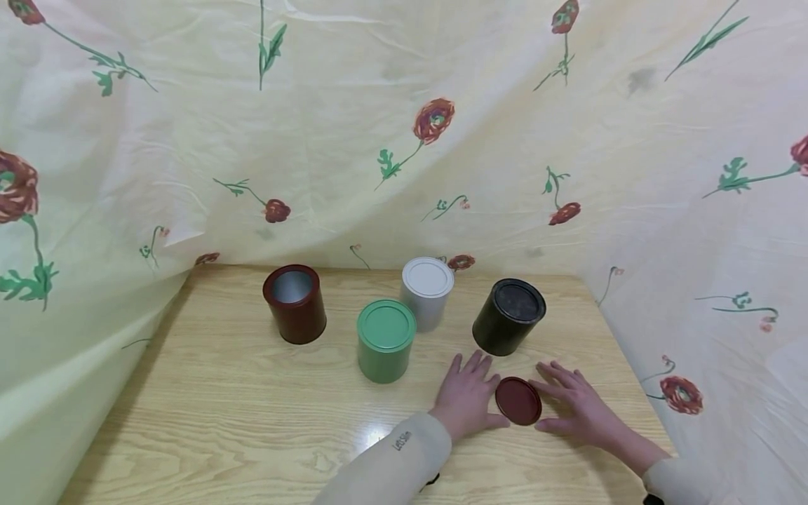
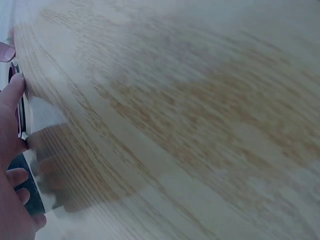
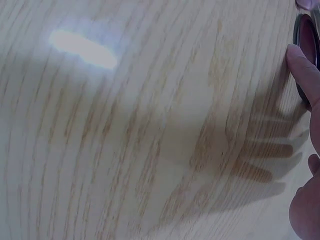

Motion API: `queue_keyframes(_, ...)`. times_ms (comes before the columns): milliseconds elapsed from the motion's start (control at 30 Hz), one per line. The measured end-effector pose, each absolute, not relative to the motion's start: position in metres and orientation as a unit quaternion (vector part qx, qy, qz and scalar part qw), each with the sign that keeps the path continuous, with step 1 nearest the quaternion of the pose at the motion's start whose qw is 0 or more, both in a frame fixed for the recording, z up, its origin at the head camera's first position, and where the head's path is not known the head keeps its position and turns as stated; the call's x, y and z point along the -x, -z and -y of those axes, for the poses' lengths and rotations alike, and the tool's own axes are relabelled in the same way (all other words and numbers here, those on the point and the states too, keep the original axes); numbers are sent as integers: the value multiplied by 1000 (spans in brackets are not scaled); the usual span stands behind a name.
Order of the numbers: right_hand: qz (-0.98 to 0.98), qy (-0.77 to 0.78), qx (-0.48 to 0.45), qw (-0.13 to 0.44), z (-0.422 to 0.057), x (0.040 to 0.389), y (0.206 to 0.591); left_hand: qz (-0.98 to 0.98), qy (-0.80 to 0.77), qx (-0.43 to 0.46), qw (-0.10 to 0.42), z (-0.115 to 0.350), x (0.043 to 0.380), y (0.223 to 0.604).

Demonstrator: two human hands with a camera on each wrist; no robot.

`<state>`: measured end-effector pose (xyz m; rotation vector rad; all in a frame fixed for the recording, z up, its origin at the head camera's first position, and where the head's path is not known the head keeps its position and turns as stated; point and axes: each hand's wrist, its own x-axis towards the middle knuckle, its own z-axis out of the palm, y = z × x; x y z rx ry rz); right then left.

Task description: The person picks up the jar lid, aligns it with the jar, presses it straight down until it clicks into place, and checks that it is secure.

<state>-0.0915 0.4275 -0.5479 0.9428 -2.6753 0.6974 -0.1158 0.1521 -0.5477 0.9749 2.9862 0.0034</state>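
A round dark red lid [image 1: 518, 402] lies at the front right of the table, between both hands. My left hand [image 1: 468, 398] is at its left side, fingers spread, with the thumb and index fingertips right at the rim. On the other side my right hand [image 1: 577, 409] has its fingers extended, thumb and index tips close to the rim. In the right wrist view the thumb [image 3: 304, 67] overlaps the lid's edge. Behind the left fingertips stands a black can [image 1: 505, 319], its lid on. A dark red can [image 1: 294, 305] stands uncovered at the back left, its silvery inside showing.
A green can [image 1: 386, 341] with a green lid stands mid-table, left of my left hand. Just behind it is a white can [image 1: 427, 293], also lidded. Flowered cloth [image 1: 353, 140] hangs behind and beside the wood-grain table [image 1: 252, 421].
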Motion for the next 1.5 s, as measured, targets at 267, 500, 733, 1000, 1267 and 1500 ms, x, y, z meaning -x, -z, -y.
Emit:
queue_keyframes(267, 915, -238, -308, 104, -420, 89, 547, -952, -22, -305, 6, -157, 118, 551)
queue_keyframes(500, 907, -269, -313, 82, -418, 87, 545, -950, -36, -310, -3, -155, 118, 553)
queue_keyframes(733, 907, -267, -315, 85, -412, 85, 545, -947, -45, -317, 0, -151, 118, 551)
queue_keyframes(1000, 908, -258, -317, 90, -407, 79, 542, -942, -53, -332, -15, -145, 115, 550)
queue_keyframes(1267, 899, -251, -333, 131, -404, 78, 528, -935, -60, -348, -26, -140, 116, 537)
queue_keyframes(1500, 892, -251, -338, 164, -402, 75, 512, -929, -54, -361, -58, -133, 115, 517)
